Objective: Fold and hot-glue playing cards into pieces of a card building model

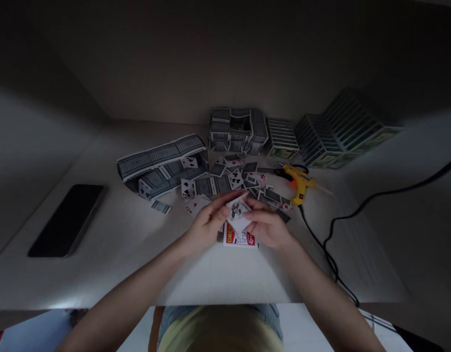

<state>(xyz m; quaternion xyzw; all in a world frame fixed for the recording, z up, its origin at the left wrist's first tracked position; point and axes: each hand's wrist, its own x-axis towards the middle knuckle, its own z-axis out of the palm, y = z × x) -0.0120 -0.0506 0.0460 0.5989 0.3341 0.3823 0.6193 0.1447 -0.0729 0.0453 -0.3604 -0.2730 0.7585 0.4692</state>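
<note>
Between my two hands is a playing card (237,210) with a dark figure on its white face, perhaps with more cards behind it. My left hand (211,217) has its thumb on the card's left edge. The fingers of my right hand (265,222) close on the right edge. Just below lies a red and white printed card (240,237), flat on the table. Loose playing cards and cut pieces, among them a clubs card (235,179), lie beyond my hands. A long structure built from cards (163,164) stands to the left.
A yellow glue gun (301,186) rests at the right, its black cord (330,239) running to the table's right side. A black phone (67,220) lies at the left. Along the back stand a card-built block (238,129) and stepped card structures (339,132).
</note>
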